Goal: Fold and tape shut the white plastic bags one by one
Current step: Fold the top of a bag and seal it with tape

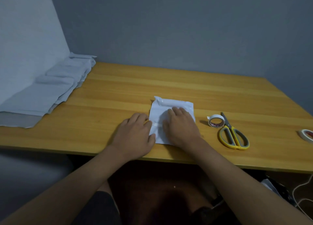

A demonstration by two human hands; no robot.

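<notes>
A folded white plastic bag [171, 104] lies flat on the wooden table [118, 92], near its front edge. My right hand [182, 125] presses down on the bag's middle with flat fingers. My left hand [135, 133] rests palm down at the bag's left edge, its thumb on a strip of clear tape [158, 124] that crosses the bag. A pile of unfolded white bags [50, 92] lies at the table's far left. A roll of white tape [216, 120] stands to the right of the bag.
Yellow-handled scissors [233, 135] lie beside the tape roll. A second tape roll [307, 135] sits at the right edge of view. A grey wall stands behind the table. White cables [303, 187] hang below the table on the right.
</notes>
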